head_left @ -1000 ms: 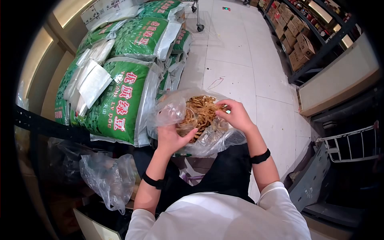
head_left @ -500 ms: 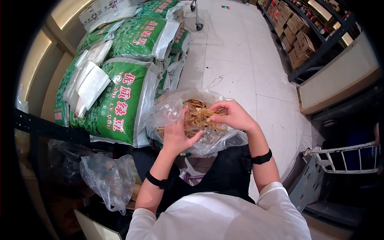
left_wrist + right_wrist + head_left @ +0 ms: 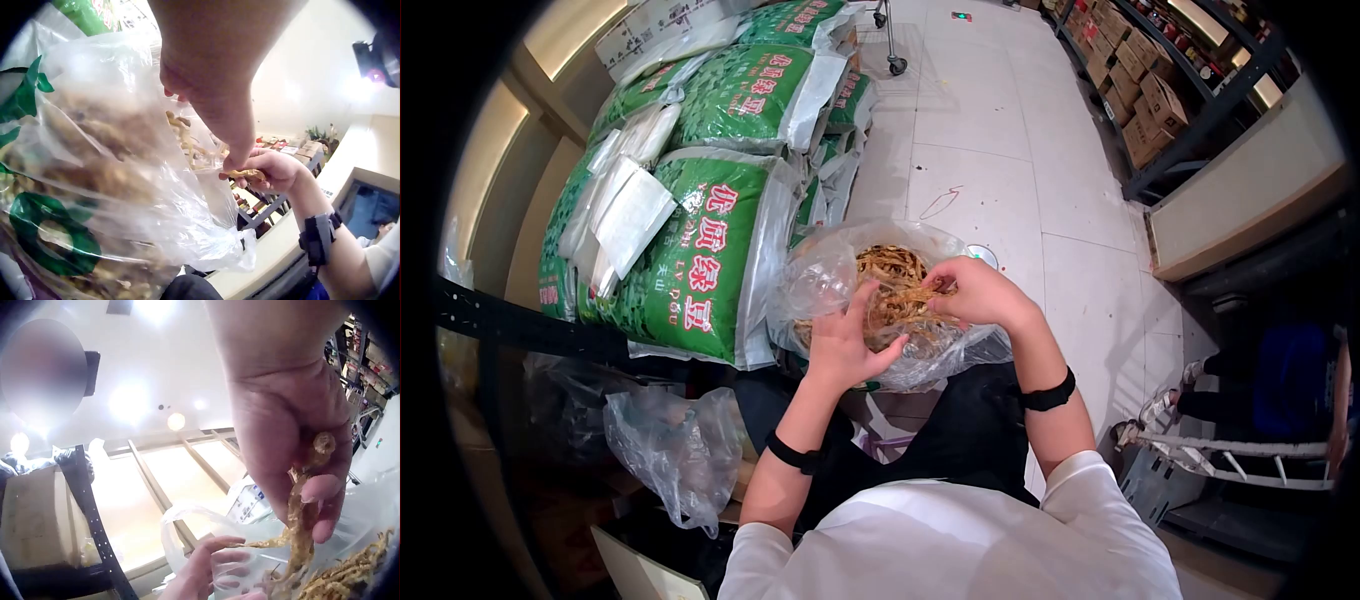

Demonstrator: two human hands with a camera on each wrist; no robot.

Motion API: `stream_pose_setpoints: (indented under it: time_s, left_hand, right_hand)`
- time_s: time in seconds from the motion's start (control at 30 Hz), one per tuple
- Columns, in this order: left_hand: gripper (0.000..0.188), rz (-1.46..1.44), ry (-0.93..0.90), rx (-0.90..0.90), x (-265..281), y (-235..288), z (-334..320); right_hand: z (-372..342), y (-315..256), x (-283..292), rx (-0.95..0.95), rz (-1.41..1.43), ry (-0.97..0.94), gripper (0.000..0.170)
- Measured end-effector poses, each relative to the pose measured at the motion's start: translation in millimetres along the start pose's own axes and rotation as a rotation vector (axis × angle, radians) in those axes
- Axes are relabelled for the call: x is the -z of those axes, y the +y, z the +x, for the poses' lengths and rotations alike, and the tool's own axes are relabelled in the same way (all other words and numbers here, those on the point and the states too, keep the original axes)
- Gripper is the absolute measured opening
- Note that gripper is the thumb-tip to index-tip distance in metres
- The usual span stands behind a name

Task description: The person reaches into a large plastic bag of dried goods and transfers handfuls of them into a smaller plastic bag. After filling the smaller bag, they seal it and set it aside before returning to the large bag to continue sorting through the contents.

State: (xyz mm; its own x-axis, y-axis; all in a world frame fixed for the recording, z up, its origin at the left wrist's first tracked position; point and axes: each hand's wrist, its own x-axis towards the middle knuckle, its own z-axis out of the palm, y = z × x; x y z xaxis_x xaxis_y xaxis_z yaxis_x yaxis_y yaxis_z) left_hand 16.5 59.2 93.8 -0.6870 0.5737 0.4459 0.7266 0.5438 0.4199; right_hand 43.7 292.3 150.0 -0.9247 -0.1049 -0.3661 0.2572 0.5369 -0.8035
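A clear plastic bag [image 3: 820, 250] lies open between my knees, holding a heap of brown dried strips [image 3: 890, 262]. My right hand [image 3: 982, 293] pinches several strips above the heap; in the right wrist view these strips [image 3: 300, 531] hang from between thumb and fingers of the right hand [image 3: 290, 437]. My left hand [image 3: 842, 345] is over the bag's left side, thumb spread, fingers extended and partly behind plastic. In the right wrist view, the left hand [image 3: 209, 569] has a fingertip at the thin end of a held strip. Green print marks the bag [image 3: 56, 125] in the left wrist view.
Green printed sacks [image 3: 700, 250] are stacked at left, with white folded bags [image 3: 625, 205] on top. Cartons [image 3: 1155, 115] fill a shelf at upper right. A white metal frame [image 3: 1240, 462] and a person's legs [image 3: 1210, 402] are at right. Another plastic bag [image 3: 675, 455] hangs lower left.
My right hand has moved slightly left and down from the bag's right edge, holding strips. The left hand has shifted slightly right. At right the white frame has moved and a person's legs have appeared.
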Motion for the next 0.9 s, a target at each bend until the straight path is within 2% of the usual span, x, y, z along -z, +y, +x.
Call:
stream_pose_setpoints:
  time_s: [0.07, 0.13, 0.27, 0.3, 0.37, 0.43, 0.5, 0.57, 0.6, 0.67, 0.7, 0.9]
  left_hand:
    - [0.084, -0.002, 0.006, 0.010, 0.4, -2.3, -0.5]
    - [0.073, -0.090, 0.033, 0.013, 1.5, -4.2, -0.3]
    - [0.073, -0.088, 0.068, 0.043, -3.4, -12.1, -5.4]
    - [0.077, -0.031, 0.101, 0.002, -3.6, -12.5, -4.9]
    - [0.080, 0.026, 0.133, -0.040, -4.0, -12.8, -5.8]
    - [0.078, -0.025, 0.034, 0.058, -3.9, -11.0, -8.0]
    - [0.079, -0.008, 0.073, 0.014, -0.4, -6.6, -3.3]
    - [0.079, 0.010, 0.112, -0.030, 0.7, -4.6, -2.0]
    - [0.081, 0.014, 0.092, -0.017, -0.2, -4.8, -3.2]
    - [0.082, 0.021, 0.072, -0.003, 0.3, -4.9, -3.4]
    - [0.083, 0.035, 0.073, -0.029, 1.2, -4.3, -1.6]
    - [0.087, 0.049, -0.008, -0.026, -5.7, -3.3, -4.8]
  right_hand:
    - [1.3, 5.0, 1.1, -0.077, 0.111, -0.022, 0.030]
    - [-0.2, 6.1, 1.4, -0.085, 0.150, -0.008, 0.031]
    - [-4.0, 2.4, 3.2, -0.080, 0.176, 0.017, 0.033]
    - [-4.4, 1.6, 2.6, -0.081, 0.178, 0.019, 0.033]
    - [-5.4, 0.1, 0.4, 0.010, 0.177, 0.055, 0.033]
    - [-6.1, -3.7, -2.5, 0.067, 0.177, 0.100, 0.032]
    - [-4.8, -6.0, -4.7, 0.124, 0.178, 0.146, 0.031]
    - [-2.6, -6.6, -5.6, 0.208, 0.052, 0.140, 0.025]
    - [-1.1, -3.0, -6.5, 0.208, 0.052, 0.140, 0.025]
    - [3.0, 6.0, -9.4, 0.250, -0.178, 0.131, 0.021]
    - [1.7, 3.1, -9.7, 0.251, -0.178, 0.130, 0.021]
    - [2.0, -7.8, -17.5, 0.126, -0.295, 0.166, 0.019]
